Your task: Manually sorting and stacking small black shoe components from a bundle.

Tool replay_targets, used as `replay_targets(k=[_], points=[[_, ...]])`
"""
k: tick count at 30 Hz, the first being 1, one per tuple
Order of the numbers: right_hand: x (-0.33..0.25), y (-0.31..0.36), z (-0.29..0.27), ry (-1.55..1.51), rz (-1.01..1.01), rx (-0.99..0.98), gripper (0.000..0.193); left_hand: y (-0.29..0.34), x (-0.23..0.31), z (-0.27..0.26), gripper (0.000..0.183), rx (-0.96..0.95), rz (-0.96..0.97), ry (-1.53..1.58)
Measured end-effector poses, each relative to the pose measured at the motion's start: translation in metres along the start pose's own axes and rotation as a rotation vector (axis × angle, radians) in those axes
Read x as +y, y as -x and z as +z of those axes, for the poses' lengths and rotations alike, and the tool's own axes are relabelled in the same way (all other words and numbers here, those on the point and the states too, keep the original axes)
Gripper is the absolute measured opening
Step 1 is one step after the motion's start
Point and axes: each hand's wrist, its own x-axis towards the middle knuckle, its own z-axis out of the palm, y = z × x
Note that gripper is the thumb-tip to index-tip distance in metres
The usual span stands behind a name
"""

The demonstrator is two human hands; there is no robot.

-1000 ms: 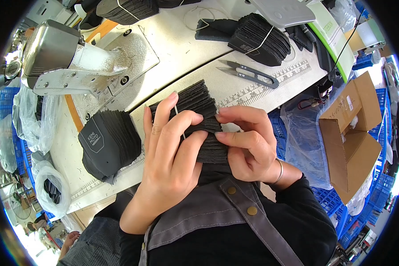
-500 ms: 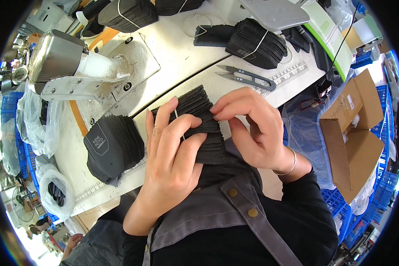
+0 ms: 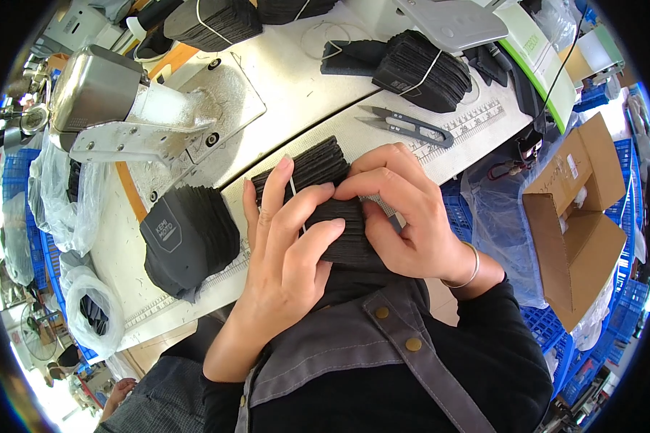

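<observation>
A thick stack of black fabric pieces (image 3: 318, 163), with a white band across it, is held up over the table's near edge. My left hand (image 3: 280, 252) is closed round its left side, fingers spread over the layered edges and the band. At the stack's right side, my right hand (image 3: 412, 220) has its fingertips bent in against the layers, close to my left index fingertip. Its thumb lies lower along the same side. A second black stack (image 3: 188, 234) with a pale printed patch stands to the left. Beyond my right hand lie dark thread snips (image 3: 409, 125).
A metal-housed sewing machine (image 3: 97, 90) stands at the left of the white table (image 3: 282, 90). Banded black stacks (image 3: 426, 72) lie along the back. A ruler strip (image 3: 477, 121) runs beside the snips. To the right are an open cardboard box (image 3: 567, 216) and blue crates (image 3: 549, 328).
My right hand has shifted a little left, and its fingertips have moved in farther over the stack's right side. My left hand keeps its hold. The whole view has shifted slightly.
</observation>
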Motion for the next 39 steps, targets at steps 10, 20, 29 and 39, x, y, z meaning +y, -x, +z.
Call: replay_targets(k=[10, 20, 29, 39], points=[[0.011, 0.018, 0.007, -0.036, -0.051, 0.156, 0.036, -0.004, 0.008, 0.0, 0.039, -0.057, 0.011, -0.217], [0.013, 0.022, 0.014, 0.089, -0.092, 0.228, 0.051, -0.001, 0.002, 0.002, 0.044, -0.045, 0.029, -0.187], [0.014, 0.022, 0.013, 0.072, -0.121, 0.21, 0.041, 0.0, 0.002, 0.004, 0.058, -0.006, 0.012, -0.136], [0.017, 0.025, 0.017, 0.157, -0.236, 0.257, 0.041, -0.004, 0.011, -0.002, 0.044, -0.103, -0.03, -0.241]])
